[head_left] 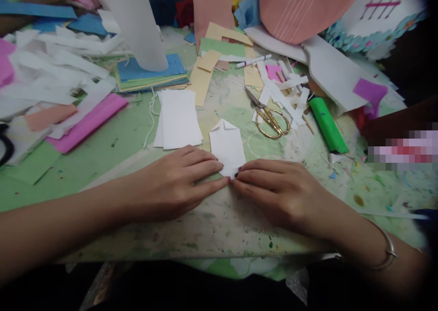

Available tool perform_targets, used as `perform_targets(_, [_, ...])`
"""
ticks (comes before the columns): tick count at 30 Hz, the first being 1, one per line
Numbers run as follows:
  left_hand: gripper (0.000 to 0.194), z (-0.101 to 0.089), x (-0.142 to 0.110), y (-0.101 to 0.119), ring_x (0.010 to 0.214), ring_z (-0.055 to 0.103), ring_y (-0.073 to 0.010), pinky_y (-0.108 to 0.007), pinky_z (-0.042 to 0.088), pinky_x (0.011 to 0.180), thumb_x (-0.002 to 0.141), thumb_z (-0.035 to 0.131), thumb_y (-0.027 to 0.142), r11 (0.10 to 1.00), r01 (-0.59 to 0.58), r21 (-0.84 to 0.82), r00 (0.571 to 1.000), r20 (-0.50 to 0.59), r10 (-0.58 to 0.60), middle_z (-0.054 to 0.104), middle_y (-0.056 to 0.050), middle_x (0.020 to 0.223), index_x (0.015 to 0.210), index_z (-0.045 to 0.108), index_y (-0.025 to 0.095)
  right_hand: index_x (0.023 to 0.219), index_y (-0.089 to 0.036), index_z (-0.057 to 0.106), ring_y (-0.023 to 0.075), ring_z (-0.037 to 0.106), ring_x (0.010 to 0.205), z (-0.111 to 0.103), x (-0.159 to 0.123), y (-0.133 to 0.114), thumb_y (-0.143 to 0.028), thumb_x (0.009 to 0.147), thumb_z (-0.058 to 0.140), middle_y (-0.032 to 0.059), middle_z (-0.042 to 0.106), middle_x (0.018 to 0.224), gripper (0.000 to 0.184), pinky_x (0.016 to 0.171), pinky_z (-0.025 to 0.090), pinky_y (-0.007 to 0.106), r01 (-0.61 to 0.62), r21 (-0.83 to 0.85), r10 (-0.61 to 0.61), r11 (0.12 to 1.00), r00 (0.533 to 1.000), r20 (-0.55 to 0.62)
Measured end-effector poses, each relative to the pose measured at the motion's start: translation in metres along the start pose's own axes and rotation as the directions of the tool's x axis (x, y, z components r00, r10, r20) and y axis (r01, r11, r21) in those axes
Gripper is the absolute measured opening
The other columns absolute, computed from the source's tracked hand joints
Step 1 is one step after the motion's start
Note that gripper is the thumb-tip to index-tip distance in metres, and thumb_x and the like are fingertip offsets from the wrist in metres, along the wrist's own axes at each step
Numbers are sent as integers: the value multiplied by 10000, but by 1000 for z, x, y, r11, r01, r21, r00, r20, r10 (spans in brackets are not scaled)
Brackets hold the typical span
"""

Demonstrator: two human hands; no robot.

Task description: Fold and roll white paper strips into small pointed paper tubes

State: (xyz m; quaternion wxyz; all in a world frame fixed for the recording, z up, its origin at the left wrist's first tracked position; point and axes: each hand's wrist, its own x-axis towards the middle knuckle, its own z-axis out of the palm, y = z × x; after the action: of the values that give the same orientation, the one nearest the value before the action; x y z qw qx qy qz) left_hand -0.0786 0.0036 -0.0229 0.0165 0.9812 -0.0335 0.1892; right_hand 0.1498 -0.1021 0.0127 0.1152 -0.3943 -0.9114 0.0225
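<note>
A small white paper [226, 143] lies flat on the table in front of me, its far corners folded inward to a blunt point. My left hand [179, 178] rests over its left near edge, fingers stretched out and thumb tip at the near end. At the right near corner, my right hand [278, 190] has its fingers pressed together with the thumb, on a small fold of the paper. The fingers partly hide this near end. Just beyond my left hand is a stack of white paper sheets [180, 119]. Gold-handled scissors [273, 121] lie to the right of the folded paper.
A rolled white paper tube [137, 26] stands on a stack of coloured paper [152, 74]. White paper strips [65, 64] and a pink paper roll [89, 123] crowd the left. A green roll [328, 125] and a pen [253, 61] lie to the right.
</note>
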Motion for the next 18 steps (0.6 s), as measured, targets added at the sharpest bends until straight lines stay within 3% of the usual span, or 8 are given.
perform_targets(7, [298,-4,3,0,1071,587,-280,-423,493,864,886,527,154,999,37,-34,999,2,-37,668,-125,1091,1173,603,137,1013,-108,694,211,620,923,2,-1,-4,-134,964,439,114,684,907,261,761,539,342,-93,87,88,992,994,57])
perform_targets(18, [275,-12,8,0,1080,565,-291,-452,498,875,864,543,204,995,95,-20,995,33,-95,669,-100,1079,1117,650,198,1012,-123,692,141,620,682,0,-5,-17,-78,913,432,98,697,893,282,614,452,263,-152,-35,155,988,982,104])
